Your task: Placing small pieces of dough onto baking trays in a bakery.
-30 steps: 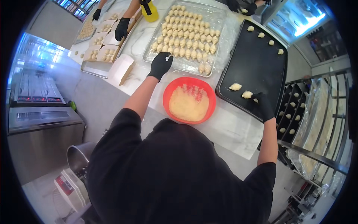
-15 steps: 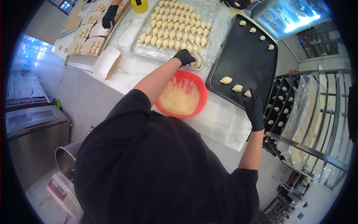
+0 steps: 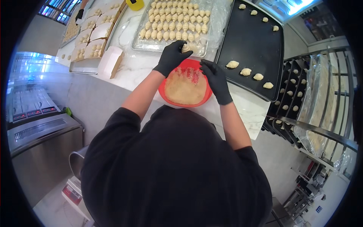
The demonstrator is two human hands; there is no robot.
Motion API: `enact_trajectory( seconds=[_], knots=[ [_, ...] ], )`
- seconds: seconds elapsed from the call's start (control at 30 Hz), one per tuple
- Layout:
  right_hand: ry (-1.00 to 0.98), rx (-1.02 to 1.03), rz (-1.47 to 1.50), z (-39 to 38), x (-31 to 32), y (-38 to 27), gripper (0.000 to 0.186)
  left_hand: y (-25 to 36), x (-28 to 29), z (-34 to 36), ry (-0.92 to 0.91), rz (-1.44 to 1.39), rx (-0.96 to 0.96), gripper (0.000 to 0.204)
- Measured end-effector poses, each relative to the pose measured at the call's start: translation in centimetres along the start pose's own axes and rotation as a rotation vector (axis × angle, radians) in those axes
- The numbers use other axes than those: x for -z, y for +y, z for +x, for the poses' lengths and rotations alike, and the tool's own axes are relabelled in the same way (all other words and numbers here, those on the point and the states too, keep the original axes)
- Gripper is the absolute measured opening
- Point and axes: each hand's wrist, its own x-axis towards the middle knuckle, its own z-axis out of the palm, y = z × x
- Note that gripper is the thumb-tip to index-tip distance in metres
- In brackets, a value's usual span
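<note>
My left hand, in a black glove, is at the near edge of a metal tray filled with rows of small rolled dough pieces. Its thumb and fingers curve round something pale that I cannot make out. My right hand, also gloved in black, hovers over the right rim of a red bowl, fingers apart with nothing visible in them. Pale crumbly coating covers the bowl's bottom. To the right lies a black baking tray with coated dough rolls in a near row and a far row.
Far left, cardboard boxes hold dough pieces, and another person's gloved hand is beyond them. An empty-looking paper carton stands nearer. A yellow container is at the back. A metal rack with loaded trays borders the right.
My right hand has moved left from the baking tray to the bowl. Another coated roll shows at the near row's right end. My left hand has opened from a fist into a curve.
</note>
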Motion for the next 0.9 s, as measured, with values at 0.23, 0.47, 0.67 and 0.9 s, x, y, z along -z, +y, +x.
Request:
enact_trajectory(
  seconds=[0.23,0.47,0.67,0.9],
  knots=[
    [-0.208,-0.351,0.857,1.9,-2.9,0.1,0.037,2.8,3.4,-3.4,-0.215,-0.132,0.055,0.046],
    [-0.352,-0.531,0.852,0.7,-3.3,3.1,0.037,-2.5,4.6,-6.3,-0.264,-0.037,-0.310,0.047],
    [-0.396,-0.325,0.144,-0.8,-5.7,4.8,0.032,-4.4,7.4,-8.2,-0.160,-0.045,-0.188,0.040],
    [-0.316,0.422,-0.824,-3.3,-6.9,4.1,0.026,-6.9,7.8,-9.6,0.099,-0.086,-0.110,0.030]
  ],
)
